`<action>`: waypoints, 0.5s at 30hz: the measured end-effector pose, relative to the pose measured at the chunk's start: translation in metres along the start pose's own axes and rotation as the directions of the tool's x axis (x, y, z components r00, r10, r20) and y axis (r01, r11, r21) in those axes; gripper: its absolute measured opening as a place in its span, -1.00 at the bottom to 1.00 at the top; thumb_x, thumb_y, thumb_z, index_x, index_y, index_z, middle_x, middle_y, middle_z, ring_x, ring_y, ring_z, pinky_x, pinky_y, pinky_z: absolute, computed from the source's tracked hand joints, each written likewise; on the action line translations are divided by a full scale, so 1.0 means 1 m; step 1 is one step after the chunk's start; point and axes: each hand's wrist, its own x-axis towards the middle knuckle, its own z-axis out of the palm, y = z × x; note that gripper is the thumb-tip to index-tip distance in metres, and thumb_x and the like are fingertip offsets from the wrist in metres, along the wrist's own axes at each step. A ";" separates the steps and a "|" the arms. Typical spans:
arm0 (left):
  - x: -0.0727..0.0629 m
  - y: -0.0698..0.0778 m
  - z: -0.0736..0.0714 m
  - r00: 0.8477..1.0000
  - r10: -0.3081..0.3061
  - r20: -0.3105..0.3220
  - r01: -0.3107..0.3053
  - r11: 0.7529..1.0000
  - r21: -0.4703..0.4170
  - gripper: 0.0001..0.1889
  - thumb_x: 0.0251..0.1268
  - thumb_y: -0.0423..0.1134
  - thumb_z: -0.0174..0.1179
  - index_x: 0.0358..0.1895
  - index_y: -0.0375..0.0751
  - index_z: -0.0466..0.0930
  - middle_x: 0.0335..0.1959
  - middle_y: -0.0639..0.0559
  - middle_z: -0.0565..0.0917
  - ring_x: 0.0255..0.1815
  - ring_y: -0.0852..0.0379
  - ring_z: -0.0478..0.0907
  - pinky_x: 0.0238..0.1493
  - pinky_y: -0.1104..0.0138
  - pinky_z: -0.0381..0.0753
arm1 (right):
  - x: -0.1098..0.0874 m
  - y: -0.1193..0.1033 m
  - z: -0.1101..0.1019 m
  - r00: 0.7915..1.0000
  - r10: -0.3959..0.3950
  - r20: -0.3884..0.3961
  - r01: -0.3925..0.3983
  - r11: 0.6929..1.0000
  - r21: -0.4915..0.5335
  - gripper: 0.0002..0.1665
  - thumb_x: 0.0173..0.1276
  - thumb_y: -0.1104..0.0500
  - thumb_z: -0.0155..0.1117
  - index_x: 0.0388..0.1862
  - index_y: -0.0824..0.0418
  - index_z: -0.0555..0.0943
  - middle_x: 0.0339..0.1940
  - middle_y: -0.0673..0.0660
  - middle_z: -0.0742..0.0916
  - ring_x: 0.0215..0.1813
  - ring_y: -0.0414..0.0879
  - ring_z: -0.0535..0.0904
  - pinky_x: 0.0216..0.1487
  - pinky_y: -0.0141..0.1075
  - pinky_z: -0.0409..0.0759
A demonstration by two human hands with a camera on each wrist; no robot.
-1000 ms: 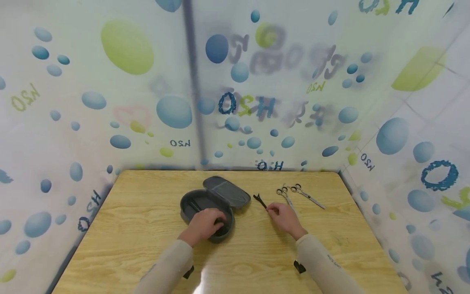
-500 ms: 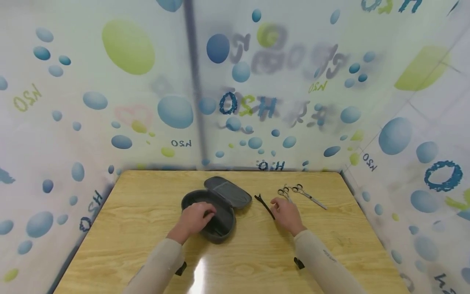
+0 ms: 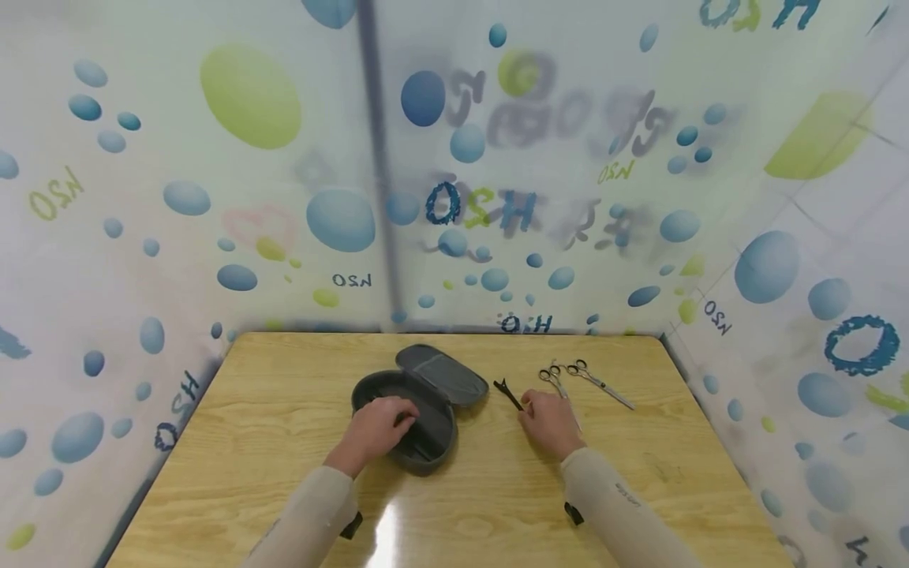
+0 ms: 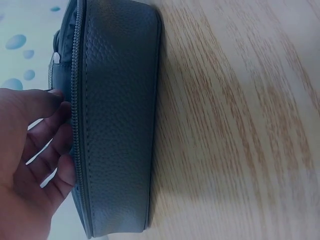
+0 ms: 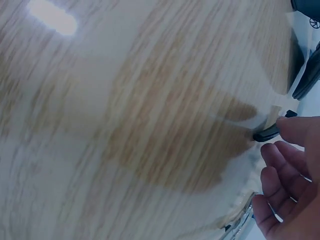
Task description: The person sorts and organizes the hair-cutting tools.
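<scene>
A dark grey zip case (image 3: 443,446) lies unzipped on the table, its lid (image 3: 454,379) folded back. My left hand (image 3: 376,430) reaches over its left side with bent fingers. In the left wrist view the fingertips (image 4: 65,170) go behind the zipped rim (image 4: 80,125), so whether they pinch anything is hidden. A black hair clip (image 3: 506,392) lies right of the case. My right hand (image 3: 550,422) is beside it. In the right wrist view the thumb overlaps the clip (image 5: 267,132), with loosely bent fingers below.
Two pairs of scissors lie at the back right: one pair (image 3: 554,379) partly behind my right hand, another (image 3: 602,385) farther right. A patterned wall (image 3: 454,276) rises behind the wooden table (image 3: 469,521).
My left hand has moved left across the case. My right hand left the clip's end, moved up beside it, then shifted back down and left against it.
</scene>
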 end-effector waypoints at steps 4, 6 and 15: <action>0.000 -0.002 0.002 1.000 0.019 -0.014 -0.019 1.000 0.017 -0.93 0.29 -0.24 0.27 -0.22 -0.04 0.72 -0.24 0.12 0.73 -0.16 0.08 0.67 -0.07 0.09 0.63 | 0.000 0.001 0.003 1.000 -0.003 -0.022 0.003 1.000 -0.006 -0.75 0.24 0.09 0.40 -0.15 0.18 0.68 -0.55 -0.05 0.70 -0.48 -0.20 0.55 -0.25 -0.11 0.59; 0.000 -0.002 0.002 1.000 0.023 -0.019 -0.023 0.999 0.026 -0.93 0.29 -0.24 0.27 -0.22 -0.04 0.73 -0.24 0.12 0.74 -0.16 0.09 0.67 -0.07 0.09 0.63 | 0.000 0.001 0.004 1.000 -0.001 -0.031 0.001 1.000 -0.004 -0.76 0.23 0.10 0.41 -0.17 0.18 0.68 -0.54 -0.04 0.70 -0.50 -0.20 0.53 -0.30 -0.15 0.57; -0.002 -0.001 0.002 1.000 0.010 0.000 -0.010 1.000 0.017 -0.92 0.30 -0.23 0.27 -0.21 -0.05 0.73 -0.24 0.11 0.73 -0.14 0.07 0.67 -0.06 0.08 0.63 | 0.001 0.000 0.006 1.000 0.027 0.006 -0.027 1.000 -0.009 -0.82 0.25 0.13 0.39 -0.20 0.16 0.67 -0.55 -0.05 0.68 -0.52 -0.21 0.47 -0.39 -0.24 0.49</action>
